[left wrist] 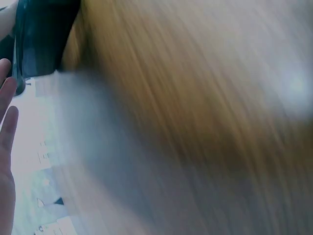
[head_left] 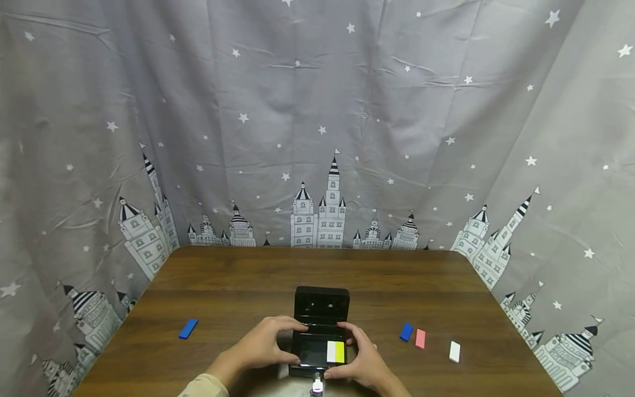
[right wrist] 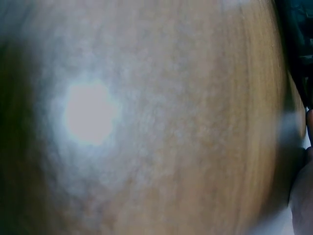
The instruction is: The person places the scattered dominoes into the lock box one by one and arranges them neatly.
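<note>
A small black cash box (head_left: 311, 352) lies on the table with its lid (head_left: 322, 299) raised. Inside, at the right, a white block (head_left: 331, 352) and a yellow block (head_left: 339, 352) lie side by side. My left hand (head_left: 263, 343) grips the box's left side, thumb near the front corner and fingers toward the hinge. On the opposite side my right hand (head_left: 366, 361) holds it the same way. A key with a pale tag (head_left: 317, 384) sticks out at the box's front. The left wrist view catches fingers (left wrist: 9, 129) beside the dark box.
On the wooden table (head_left: 238, 275), a blue block (head_left: 188, 328) lies far left. To the right are another blue block (head_left: 406, 332), a pink block (head_left: 420, 338) and a white block (head_left: 454, 352). A grey curtain (head_left: 317, 99) with stars and castles hangs behind the table.
</note>
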Demonstrator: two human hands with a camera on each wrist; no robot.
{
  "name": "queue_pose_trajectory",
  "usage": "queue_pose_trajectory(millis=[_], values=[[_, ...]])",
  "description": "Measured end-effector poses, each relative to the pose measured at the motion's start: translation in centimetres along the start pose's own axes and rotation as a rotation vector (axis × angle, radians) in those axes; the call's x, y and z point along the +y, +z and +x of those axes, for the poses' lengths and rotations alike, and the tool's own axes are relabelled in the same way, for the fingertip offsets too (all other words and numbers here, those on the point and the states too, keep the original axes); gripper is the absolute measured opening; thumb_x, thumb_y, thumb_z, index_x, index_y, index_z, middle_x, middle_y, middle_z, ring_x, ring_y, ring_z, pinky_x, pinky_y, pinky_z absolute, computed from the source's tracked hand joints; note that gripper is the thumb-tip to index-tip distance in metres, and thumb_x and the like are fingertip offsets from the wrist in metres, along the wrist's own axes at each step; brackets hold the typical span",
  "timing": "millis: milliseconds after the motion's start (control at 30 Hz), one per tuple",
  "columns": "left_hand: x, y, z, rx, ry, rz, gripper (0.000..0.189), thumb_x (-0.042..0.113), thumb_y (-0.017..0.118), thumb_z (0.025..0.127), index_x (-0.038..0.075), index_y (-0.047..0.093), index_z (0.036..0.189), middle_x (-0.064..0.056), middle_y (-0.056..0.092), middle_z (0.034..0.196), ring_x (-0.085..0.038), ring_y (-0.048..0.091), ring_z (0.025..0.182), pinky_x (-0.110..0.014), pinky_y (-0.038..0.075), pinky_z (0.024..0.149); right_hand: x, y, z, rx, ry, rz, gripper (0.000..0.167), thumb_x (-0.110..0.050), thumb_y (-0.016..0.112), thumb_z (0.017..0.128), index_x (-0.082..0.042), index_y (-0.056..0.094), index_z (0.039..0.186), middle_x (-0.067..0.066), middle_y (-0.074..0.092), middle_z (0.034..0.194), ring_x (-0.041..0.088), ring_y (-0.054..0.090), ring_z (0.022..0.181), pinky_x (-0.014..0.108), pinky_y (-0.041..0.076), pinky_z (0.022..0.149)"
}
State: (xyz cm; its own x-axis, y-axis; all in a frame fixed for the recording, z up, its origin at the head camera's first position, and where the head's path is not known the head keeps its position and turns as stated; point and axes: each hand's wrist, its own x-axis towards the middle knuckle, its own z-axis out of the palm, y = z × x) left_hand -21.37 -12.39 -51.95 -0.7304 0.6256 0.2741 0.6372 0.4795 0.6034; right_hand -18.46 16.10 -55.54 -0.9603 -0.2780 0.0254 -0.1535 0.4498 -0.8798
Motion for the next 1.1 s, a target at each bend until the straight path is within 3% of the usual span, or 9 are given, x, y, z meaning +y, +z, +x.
queue_pose_trajectory(millis=[200, 400, 600, 767, 1100], values=[[-1.0, -1.6, -1.3, 0.031, -0.023, -0.044, 0.065, 0.031, 0.093, 0.072, 0.013, 0.068, 0.129, 0.006, 0.067, 0.125, -0.019, 0.061, 0.116, -0.044, 0.050, 0.096, 0.1, 0.1, 0.1, 0.002, -0.008, 0.014, 0.095, -0.036, 0.098, 0.061, -0.023, 0.051, 0.142, 0.005, 0.054, 0.118, 0.024, 0.045, 0.107, 0.045, 0.037, 0.086], [-2.2, -3.4, -2.6, 0.027, -0.022, -0.014, 0.081, 0.033, 0.095, 0.068, 0.017, 0.060, 0.139, 0.004, 0.062, 0.133, -0.022, 0.058, 0.119, -0.046, 0.049, 0.096, 0.0, -0.1, 0.1, -0.003, 0.001, 0.028, 0.095, -0.033, 0.098, 0.061, -0.024, 0.051, 0.143, 0.005, 0.053, 0.119, 0.025, 0.044, 0.108, 0.045, 0.037, 0.086], [-3.4, -6.1, -4.4, -0.015, -0.092, 0.008, 0.089, 0.040, 0.094, 0.066, 0.022, 0.055, 0.144, 0.002, 0.058, 0.138, -0.027, 0.054, 0.124, -0.050, 0.047, 0.098, 0.1, -0.1, 0.0, -0.014, 0.006, 0.033, 0.095, -0.032, 0.098, 0.061, -0.024, 0.050, 0.143, 0.006, 0.052, 0.118, 0.025, 0.044, 0.108, 0.045, 0.037, 0.087], [-4.5, -8.1, -6.2, -0.003, -0.130, 0.046, 0.097, 0.035, 0.096, 0.064, 0.018, 0.050, 0.148, -0.006, 0.056, 0.141, -0.034, 0.054, 0.123, -0.053, 0.046, 0.096, 0.0, 0.0, 0.1, -0.013, 0.003, 0.042, 0.095, -0.031, 0.098, 0.061, -0.024, 0.050, 0.143, 0.007, 0.052, 0.118, 0.026, 0.043, 0.108, 0.045, 0.037, 0.087], [-7.1, -10.3, -10.0, 0.059, -0.148, 0.145, 0.099, 0.032, 0.097, 0.060, 0.011, 0.052, 0.146, -0.012, 0.059, 0.136, -0.034, 0.056, 0.120, -0.037, 0.046, 0.098, -0.1, 0.0, -0.1, -0.026, 0.009, 0.044, 0.095, -0.032, 0.097, 0.063, -0.021, 0.050, 0.144, 0.006, 0.052, 0.121, 0.025, 0.043, 0.109, 0.046, 0.038, 0.087]])
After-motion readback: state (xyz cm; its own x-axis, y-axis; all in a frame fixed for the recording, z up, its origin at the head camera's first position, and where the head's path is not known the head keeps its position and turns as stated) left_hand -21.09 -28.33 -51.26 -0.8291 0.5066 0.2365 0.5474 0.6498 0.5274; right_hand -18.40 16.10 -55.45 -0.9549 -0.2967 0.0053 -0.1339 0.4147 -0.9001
